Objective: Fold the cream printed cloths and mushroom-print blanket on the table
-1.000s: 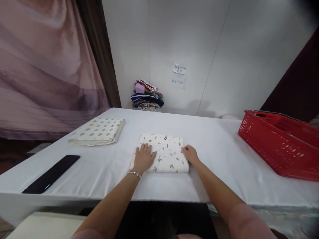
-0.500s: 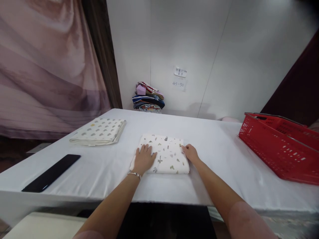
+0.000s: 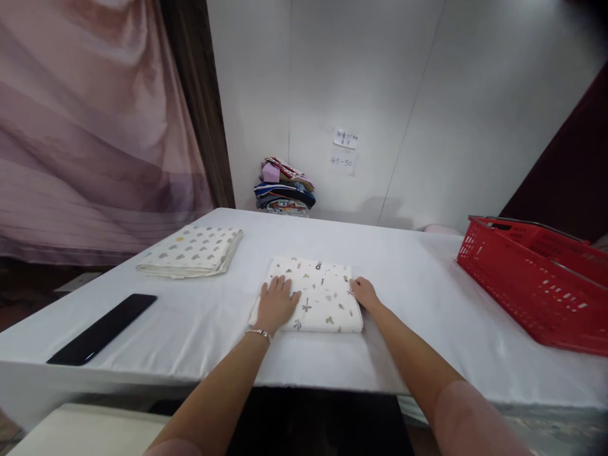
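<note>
A folded white cloth (image 3: 327, 297) printed with small grey and olive plant shapes lies on the white-covered table (image 3: 403, 291) in front of me. My left hand (image 3: 277, 305) rests flat on its left part, fingers spread. At the right edge of this cloth, my right hand (image 3: 365, 292) has its fingers curled in and pinches the border. Part of the cloth's left side is hidden under my left hand and wrist.
To the left lie another folded cloth (image 3: 194, 251) with grey motifs and a long black flat object (image 3: 102, 329). A red basket (image 3: 527, 285) stands at the right. Behind the table, a pile of folded fabrics (image 3: 285, 187) sits by the wall.
The view has shifted very slightly. Both hands keep their places on the printed cloth, with no clear movement.
</note>
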A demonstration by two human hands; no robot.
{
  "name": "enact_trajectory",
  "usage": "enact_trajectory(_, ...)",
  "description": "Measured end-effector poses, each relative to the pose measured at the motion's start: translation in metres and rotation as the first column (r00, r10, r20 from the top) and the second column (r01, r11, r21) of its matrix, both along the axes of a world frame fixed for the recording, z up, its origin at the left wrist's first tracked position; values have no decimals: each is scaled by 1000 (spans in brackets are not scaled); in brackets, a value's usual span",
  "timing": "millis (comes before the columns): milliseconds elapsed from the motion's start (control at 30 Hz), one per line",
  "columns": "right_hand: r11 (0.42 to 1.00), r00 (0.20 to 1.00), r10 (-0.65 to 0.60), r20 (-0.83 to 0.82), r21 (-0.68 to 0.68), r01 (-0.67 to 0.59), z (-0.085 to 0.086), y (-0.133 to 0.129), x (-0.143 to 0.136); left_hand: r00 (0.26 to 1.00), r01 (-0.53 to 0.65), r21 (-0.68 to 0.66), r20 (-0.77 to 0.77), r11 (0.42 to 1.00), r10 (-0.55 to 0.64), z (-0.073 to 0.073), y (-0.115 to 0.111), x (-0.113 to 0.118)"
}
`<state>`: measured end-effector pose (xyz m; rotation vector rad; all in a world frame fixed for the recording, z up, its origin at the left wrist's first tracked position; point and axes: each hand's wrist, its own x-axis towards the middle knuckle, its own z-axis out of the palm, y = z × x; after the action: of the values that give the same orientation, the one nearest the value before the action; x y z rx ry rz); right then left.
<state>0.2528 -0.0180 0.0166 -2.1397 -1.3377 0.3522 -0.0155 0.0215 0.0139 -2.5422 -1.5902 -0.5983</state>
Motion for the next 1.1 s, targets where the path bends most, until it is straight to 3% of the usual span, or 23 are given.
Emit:
enact_trajectory(300,997,996,50,-74,-52,-54,3,-36,-8,1000,3,12,-10,1000,-3,1,0,1)
enact_trajectory(667,993,998,60,9,-106,-59,-1,-33,-8,1000,2,-50,24,999,0,3,-1,0)
enact_trajectory(933,979,988,74,-137,-181,-98,10,-64,-18,1000,0,-43,16,999,0,-1,0,1)
enact_trajectory(1100,974,979,127,-158,-166,-153,10,-71,-26,1000,-3,-175,15,984,6,10,8,-1)
